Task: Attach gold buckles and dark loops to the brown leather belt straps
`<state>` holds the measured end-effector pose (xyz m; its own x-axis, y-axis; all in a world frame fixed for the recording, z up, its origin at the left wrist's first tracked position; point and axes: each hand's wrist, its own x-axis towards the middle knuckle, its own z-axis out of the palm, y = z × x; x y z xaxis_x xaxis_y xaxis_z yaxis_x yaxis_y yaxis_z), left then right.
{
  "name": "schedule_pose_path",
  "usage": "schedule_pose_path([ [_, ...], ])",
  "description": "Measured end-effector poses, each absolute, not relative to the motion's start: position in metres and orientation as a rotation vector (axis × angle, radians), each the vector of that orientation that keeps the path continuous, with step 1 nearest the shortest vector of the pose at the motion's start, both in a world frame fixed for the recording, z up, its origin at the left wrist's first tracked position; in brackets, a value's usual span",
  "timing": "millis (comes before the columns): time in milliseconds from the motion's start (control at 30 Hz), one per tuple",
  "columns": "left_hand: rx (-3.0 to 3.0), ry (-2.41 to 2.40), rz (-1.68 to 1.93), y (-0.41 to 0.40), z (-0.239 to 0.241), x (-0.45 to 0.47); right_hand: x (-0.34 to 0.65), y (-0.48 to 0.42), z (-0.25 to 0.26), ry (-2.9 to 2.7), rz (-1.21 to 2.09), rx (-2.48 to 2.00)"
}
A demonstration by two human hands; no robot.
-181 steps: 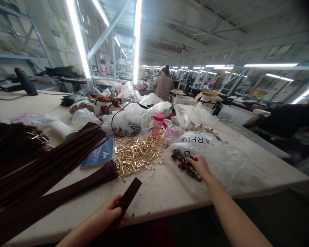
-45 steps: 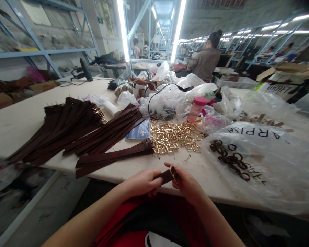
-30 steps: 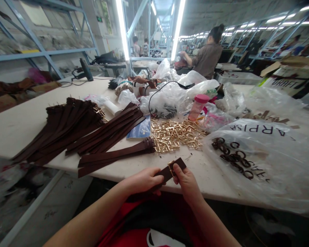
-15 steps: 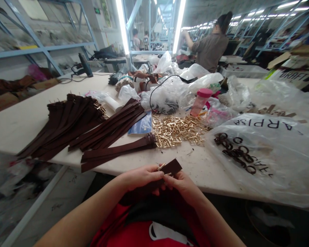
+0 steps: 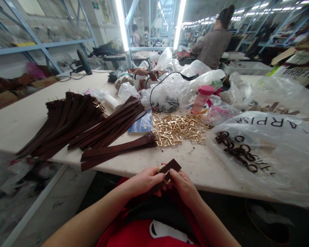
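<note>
Fingers [image 5: 154,177] of the left hand [image 5: 144,180] pinched on a dark brown strap [image 5: 172,166], thumb up against a gold buckle [image 5: 162,170] that sits on the strap. Right hand [image 5: 184,187] meets it from the right, fingertips closed on the same strap at the buckle. Strap end pokes up and to the right, over the near edge of the surface [image 5: 203,168]; its other end runs down out of sight under the hands.

Near, left of centre: a short bundle of straps [image 5: 118,151] lying flat, its far end touching a heap of loose gold buckles [image 5: 179,128].

Near right: a large clear plastic bag [image 5: 278,151] with dark lettering, spread flat; a scatter of dark loops [image 5: 237,149] lies on it.

Middle: a blue booklet [image 5: 142,125], partly under a fanned stack of straps [image 5: 110,125]. Left of that, a larger stack of straps with metal ends [image 5: 64,120]; a white roll [image 5: 112,102] between the two stacks at their far end.

Farther: a pink-lidded bottle [image 5: 202,99] just beyond the loose buckles, standing among crumpled clear bags [image 5: 175,89]; a black cable [image 5: 157,89] loops over them.

Far left: a black tool [image 5: 81,63] with its cord. Far right: a cardboard box [image 5: 296,67].

Beyond the surface: a co-worker [image 5: 212,44] in a brown top, back turned.
</note>
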<state>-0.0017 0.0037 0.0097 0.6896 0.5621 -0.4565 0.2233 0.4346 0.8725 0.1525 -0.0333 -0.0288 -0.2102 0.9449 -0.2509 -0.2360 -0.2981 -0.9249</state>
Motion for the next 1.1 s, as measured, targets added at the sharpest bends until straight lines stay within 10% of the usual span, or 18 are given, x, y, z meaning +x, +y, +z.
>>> schedule_pose_path([
  [667,1.229,0.930,0.312,-0.011,0.005,0.011,0.156,-0.048,-0.037,-1.333,0.953,-1.355],
  [933,1.412,0.907,0.311,-0.016,0.020,0.010,0.160,-0.039,-0.025,-0.840,1.603,-1.067],
  [1100,1.335,0.936,0.283,-0.001,0.015,0.016,0.165,-0.031,-0.017,-1.166,1.080,-1.210],
])
